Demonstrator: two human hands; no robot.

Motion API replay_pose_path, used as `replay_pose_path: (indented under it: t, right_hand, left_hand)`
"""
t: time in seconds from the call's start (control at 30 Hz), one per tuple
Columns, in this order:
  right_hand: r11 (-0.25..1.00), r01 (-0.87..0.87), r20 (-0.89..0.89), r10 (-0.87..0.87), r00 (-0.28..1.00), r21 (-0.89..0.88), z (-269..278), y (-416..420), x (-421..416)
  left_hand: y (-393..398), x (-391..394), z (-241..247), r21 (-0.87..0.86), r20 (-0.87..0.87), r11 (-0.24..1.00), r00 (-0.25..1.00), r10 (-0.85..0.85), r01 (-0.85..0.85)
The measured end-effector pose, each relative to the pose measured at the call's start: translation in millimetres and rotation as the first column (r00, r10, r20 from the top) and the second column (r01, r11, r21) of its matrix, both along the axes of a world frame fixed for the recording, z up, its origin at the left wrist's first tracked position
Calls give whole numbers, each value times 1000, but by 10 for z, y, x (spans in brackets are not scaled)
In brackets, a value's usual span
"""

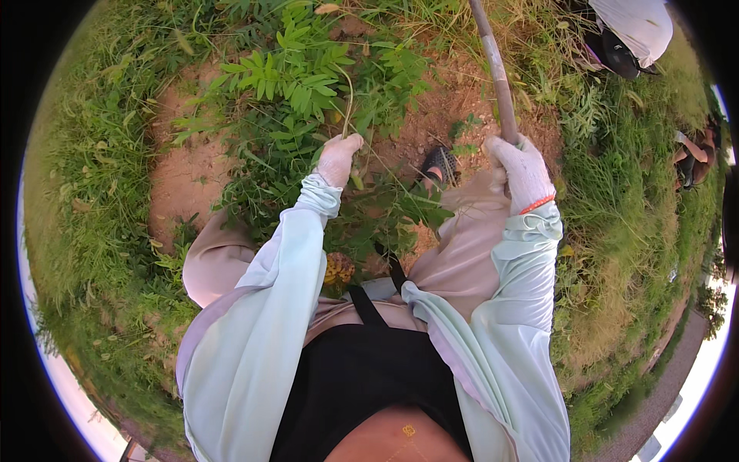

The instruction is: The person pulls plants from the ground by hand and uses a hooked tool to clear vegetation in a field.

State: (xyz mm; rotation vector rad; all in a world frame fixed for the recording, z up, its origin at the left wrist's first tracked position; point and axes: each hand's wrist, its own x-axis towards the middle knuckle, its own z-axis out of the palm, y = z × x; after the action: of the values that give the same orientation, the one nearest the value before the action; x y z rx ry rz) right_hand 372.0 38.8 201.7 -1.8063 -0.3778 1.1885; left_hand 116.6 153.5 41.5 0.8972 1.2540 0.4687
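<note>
My left hand [339, 159], in a whitish work glove, is closed around the stems of a leafy green plant [306, 86]. One pale stem [350, 104] arches up out of the fist, and more foliage hangs below it. On the right, my right hand [522, 167] wears a white knit glove with an orange cuff edge. It grips the lower part of a wooden tool handle [497, 69], which runs up past the top of the picture, so the tool's head is out of sight. Reddish bare soil [441, 110] lies between the two hands.
A dark perforated shoe [440, 164] stands on the soil between my hands. Weedy grass [86, 202] grows thickly on both sides. A person in a white top [635, 29] bends at upper right; another person [695, 156] is farther off. A paved path [670, 375] curves along the lower right.
</note>
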Motion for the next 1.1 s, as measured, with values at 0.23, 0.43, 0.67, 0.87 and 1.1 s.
replay_pose_path:
  t: [0.23, 0.43, 0.67, 0.87, 1.1]
  right_hand:
    - [998, 46, -35, -45, 998, 37, -12, -31, -8]
    - [998, 25, -70, -21, 997, 65, -4, -95, -1]
    - [989, 42, -223, -10, 975, 141, 4, -98, -52]
    - [992, 6, -175, 16, 984, 125, -153, -15, -7]
    - [994, -18, -170, 37, 985, 110, -68, 1, -97]
  left_hand:
    - [-128, -469, 1191, 162, 91, 961, 973, 212, -224]
    - [32, -1345, 2192, 612, 174, 732, 954, 244, -299]
    - [357, -2061, 3154, 727, 361, 321, 736, 573, -607]
    - [645, -3112, 3639, 984, -180, 158, 535, 825, 88]
    - [498, -4244, 4645, 930, -263, 235, 64, 963, 284]
